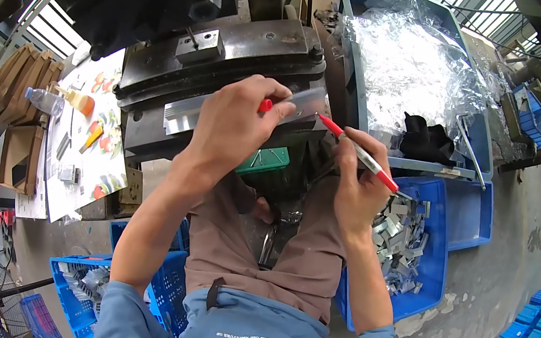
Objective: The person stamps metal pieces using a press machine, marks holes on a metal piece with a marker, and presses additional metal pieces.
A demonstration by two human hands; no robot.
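Observation:
My right hand (pixel 362 177) is closed round a red and white marker pen (pixel 367 158), its uncapped red tip pointing left and up. My left hand (pixel 240 117) is closed, with a small red marker cap (pixel 265 106) showing between its thumb and fingers. Behind that hand runs a shiny metal strip (pixel 181 115), lying along the front of the dark machine. A translucent-looking end piece (pixel 307 102) shows right of my left thumb, close to the pen tip; whether it belongs to the strip, I cannot tell. My left fingers partly hide the strip.
A dark press bed (pixel 255 45) with a metal block (pixel 201 46) stands ahead. Below my hands is a green tray (pixel 264 161). At right are a large bin (pixel 361 77) with plastic wrap and a blue crate (pixel 436 268) of metal pieces. Bottles (pixel 45 101) stand left.

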